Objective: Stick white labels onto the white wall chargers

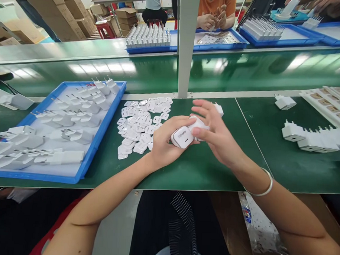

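Observation:
My left hand (164, 144) is wrapped around a white charger plug (182, 137), whose end face with grey lettering and a small slot points toward me. Against it, between my two hands, is a second white charger (197, 123), partly covered by fingers. My right hand (220, 135) has its thumb and fingers around that second piece, with the upper fingers stretched out. Left of my hands lies a loose pile of small white cover plates (139, 126). Just behind my right fingers another white charger (219, 110) shows on the green table.
At left, a blue-rimmed tray (95, 147) holds rows of white chargers. Several chargers (314, 140) stand at right beside a white rack (324, 107). A white post (185, 46) rises ahead. Beyond the green conveyor (105, 71), a person in orange (215, 8) handles small parts.

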Available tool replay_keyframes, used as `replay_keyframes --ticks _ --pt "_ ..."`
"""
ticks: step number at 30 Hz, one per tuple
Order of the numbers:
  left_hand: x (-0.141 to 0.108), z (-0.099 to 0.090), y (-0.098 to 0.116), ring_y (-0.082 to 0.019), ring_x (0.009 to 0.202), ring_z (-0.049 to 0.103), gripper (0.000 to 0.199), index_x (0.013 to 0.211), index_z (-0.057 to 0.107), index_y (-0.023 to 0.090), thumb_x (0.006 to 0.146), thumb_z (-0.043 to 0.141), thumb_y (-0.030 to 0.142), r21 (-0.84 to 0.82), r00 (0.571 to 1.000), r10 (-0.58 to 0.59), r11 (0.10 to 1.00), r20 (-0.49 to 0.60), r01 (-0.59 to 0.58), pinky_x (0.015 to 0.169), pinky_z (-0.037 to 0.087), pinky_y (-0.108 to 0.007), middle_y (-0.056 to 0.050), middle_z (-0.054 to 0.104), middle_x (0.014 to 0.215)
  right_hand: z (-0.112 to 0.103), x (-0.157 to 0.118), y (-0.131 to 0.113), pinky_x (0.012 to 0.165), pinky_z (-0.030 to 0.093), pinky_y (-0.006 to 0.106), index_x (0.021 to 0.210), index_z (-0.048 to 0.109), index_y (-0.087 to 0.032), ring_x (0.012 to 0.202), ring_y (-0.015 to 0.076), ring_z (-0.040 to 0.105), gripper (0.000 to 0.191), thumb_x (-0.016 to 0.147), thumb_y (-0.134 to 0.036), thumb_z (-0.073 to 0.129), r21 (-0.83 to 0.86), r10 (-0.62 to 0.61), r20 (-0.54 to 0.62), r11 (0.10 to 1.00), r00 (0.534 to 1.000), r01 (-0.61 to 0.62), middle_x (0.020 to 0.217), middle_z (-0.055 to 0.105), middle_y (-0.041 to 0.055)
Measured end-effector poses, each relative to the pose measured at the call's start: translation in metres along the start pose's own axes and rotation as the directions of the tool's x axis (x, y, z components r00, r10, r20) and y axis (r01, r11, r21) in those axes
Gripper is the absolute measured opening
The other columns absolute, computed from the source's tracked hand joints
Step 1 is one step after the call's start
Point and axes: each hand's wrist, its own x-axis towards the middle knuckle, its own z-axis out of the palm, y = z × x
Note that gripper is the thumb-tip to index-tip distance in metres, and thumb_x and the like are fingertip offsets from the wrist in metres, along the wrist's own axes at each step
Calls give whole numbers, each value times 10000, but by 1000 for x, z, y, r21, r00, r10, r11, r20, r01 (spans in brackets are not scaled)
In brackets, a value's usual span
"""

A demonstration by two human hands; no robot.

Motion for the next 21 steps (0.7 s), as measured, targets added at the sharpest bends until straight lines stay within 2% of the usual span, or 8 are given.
replay_keyframes --ticks 2,4,6,8,11,14,17,21 --pt "-4 1 -1 -178 1061 714 358 1218 658 200 870 741 191 18 999 37 999 15 -37 911 623 -309 -73 741 1129 5 0 3 767 550 290 1194 599 -291 1046 213 606 560 729 -437 875 109 148 125 981 981 -162 1164 595 46" --pt "-8 3 -3 -180 1079 709 370 1238 646 199 878 719 161 47 999 44 998 14 -44 930 624 -319 -76 738 1145 8 0 5 717 548 262 1106 635 -252 910 172 620 457 747 -414 867 174 183 170 962 968 -212 1007 621 24" --pt "-10 5 -5 -184 1081 708 376 1249 637 213 883 712 170 68 999 36 997 17 -37 932 628 -333 -72 734 1158 9 1 7 713 549 249 1073 642 -238 883 156 619 425 748 -391 869 197 159 165 962 973 -191 980 629 13" --pt "-10 6 -8 -190 1086 706 364 1252 634 219 896 697 181 65 999 32 997 30 -33 928 631 -343 -73 732 1162 8 2 8 747 555 257 1103 632 -242 922 163 628 465 732 -368 882 193 146 183 964 972 -181 1037 642 16" --pt "-11 6 -10 -191 1104 699 344 1252 641 214 913 668 170 32 999 21 999 45 -23 932 628 -340 -87 723 1177 5 3 9 825 554 276 1115 616 -239 1000 180 629 539 676 -318 919 125 103 179 984 978 -127 1108 646 22" --pt "-12 7 -13 -178 1105 694 347 1258 648 197 914 657 154 -15 999 23 1000 48 -23 930 620 -312 -98 713 1183 4 4 9 837 552 280 1127 600 -240 1020 185 630 598 637 -275 940 65 50 181 996 982 -62 1145 640 21" --pt "-13 8 -16 -180 1108 691 332 1250 658 192 918 652 177 -47 999 1 999 43 1 934 615 -318 -99 716 1175 3 5 10 839 550 289 1154 587 -242 1052 198 627 643 621 -257 946 17 32 208 999 978 -36 1187 631 29" --pt "-13 9 -18 -184 1089 698 308 1214 678 211 906 685 213 -47 998 -38 998 43 40 918 622 -324 -88 733 1138 0 6 11 860 546 308 1158 582 -241 1073 208 622 609 659 -286 928 -12 51 233 999 971 -50 1201 634 40"
